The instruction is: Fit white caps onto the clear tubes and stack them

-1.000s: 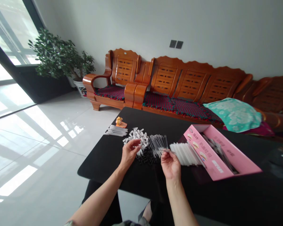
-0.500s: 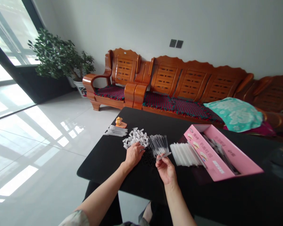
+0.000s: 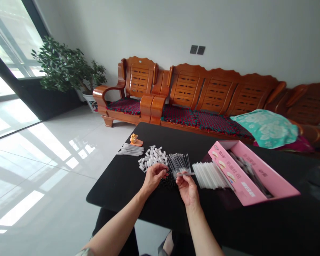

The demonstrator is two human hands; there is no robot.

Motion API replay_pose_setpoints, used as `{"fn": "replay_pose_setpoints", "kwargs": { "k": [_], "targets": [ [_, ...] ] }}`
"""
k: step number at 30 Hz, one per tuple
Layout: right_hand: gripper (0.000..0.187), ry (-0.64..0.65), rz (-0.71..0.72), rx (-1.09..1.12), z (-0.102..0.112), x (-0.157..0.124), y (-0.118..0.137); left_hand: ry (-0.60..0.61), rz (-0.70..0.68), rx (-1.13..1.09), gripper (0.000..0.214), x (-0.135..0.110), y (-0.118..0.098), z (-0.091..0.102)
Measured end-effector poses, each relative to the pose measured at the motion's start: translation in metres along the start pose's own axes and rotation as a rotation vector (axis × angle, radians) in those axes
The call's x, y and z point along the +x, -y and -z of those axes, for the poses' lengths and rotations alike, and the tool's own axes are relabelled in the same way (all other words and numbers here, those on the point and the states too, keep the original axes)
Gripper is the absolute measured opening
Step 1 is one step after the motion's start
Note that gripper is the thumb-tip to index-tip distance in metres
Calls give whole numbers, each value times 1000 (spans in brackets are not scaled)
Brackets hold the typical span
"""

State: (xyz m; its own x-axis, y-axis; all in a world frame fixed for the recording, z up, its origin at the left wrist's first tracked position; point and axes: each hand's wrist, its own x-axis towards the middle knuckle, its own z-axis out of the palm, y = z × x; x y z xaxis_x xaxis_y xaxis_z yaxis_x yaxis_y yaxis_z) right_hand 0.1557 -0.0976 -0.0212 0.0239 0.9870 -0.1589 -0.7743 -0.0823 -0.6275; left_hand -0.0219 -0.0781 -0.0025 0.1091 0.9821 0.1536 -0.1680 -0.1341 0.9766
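fingers (image 3: 179,180) of right hand (image 3: 189,193) pinch pale tube (image 3: 186,174) crosswise

Both forearms (image 3: 118,223) extended; left hand (image 3: 152,177) palm down, fingers curled; right hand (image 3: 188,190) palm upturned, pinching.

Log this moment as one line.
left hand: at black pieces, grip unclear | right hand: holding pale tube | pink box: open, on black table

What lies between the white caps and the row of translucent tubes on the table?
In the head view, thin pen refills lie between the white caps and the translucent tubes.
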Motion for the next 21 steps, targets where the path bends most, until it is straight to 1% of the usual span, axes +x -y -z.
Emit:
{"fn": "replay_pose_setpoints", "kwargs": {
  "k": [2,5,9,13,21],
  "targets": [
    [18,20,13,-11,-5,5,0,22,22,-111,27,0,2,-1],
    [17,65,42,-44,-13,11,-3,32,31,-169,33,0,7,-1],
    [18,100,74,-108,-17,16,-9,-6,60,-242,37,1,11,1],
    [20,113,77,-143,-16,17,-12,-22,68,-231,34,1,11,0],
    [21,119,91,-168,-17,18,-9,11,67,-189,34,2,17,2]
  ]
}}
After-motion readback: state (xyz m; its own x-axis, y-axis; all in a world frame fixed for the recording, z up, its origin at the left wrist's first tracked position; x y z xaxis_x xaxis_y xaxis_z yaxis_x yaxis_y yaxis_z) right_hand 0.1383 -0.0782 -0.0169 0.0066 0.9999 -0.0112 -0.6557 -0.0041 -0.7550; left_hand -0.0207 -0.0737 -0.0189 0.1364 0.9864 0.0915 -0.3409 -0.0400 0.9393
